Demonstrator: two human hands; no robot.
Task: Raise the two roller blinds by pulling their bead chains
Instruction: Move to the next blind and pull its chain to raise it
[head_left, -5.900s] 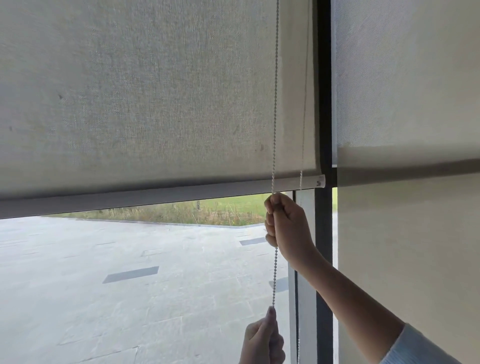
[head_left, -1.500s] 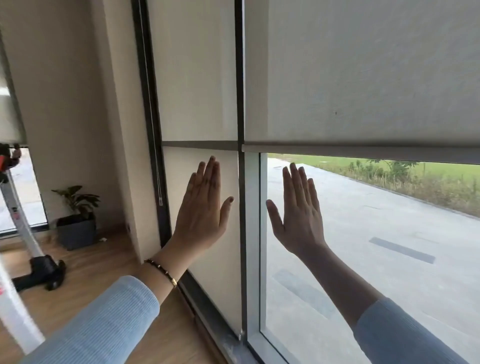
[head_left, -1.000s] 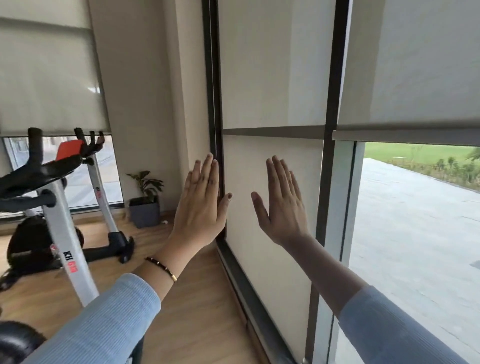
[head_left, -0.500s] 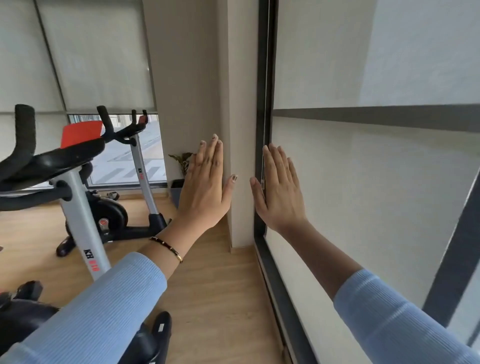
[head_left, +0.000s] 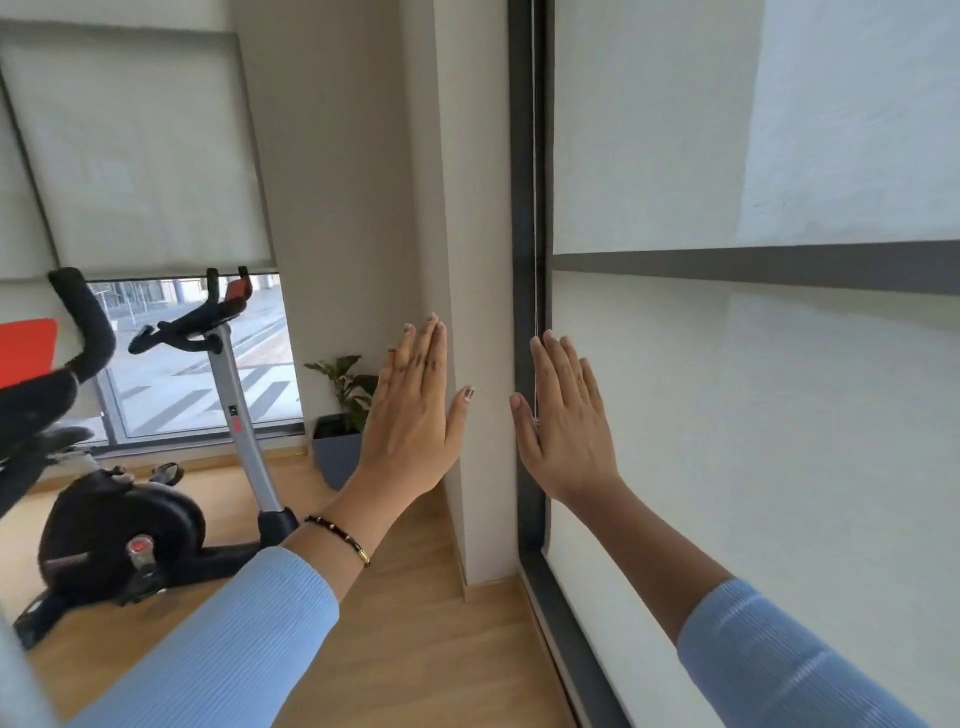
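Observation:
A pale roller blind (head_left: 727, 415) hangs fully lowered over the window on my right, covering it down to the floor. Its thin bead chain (head_left: 534, 182) runs down along the dark window frame (head_left: 522, 208) at the blind's left edge. My right hand (head_left: 563, 421) is held up flat with fingers apart, just in front of the chain's lower part, holding nothing. My left hand (head_left: 415, 410) is raised flat beside it, in front of the wall corner, empty as well. The chain's lowest stretch is hidden behind my right hand.
A white wall pillar (head_left: 467, 260) stands left of the frame. Two exercise bikes (head_left: 156, 499) stand on the wooden floor at left, a potted plant (head_left: 343, 410) in the corner. A far blind (head_left: 140, 150) at back left hangs partly raised.
About six seconds ago both hands pulled a chain on a half-raised blind. Since then they have let go and opened flat, and my view has swung left to the lowered blind and its chain.

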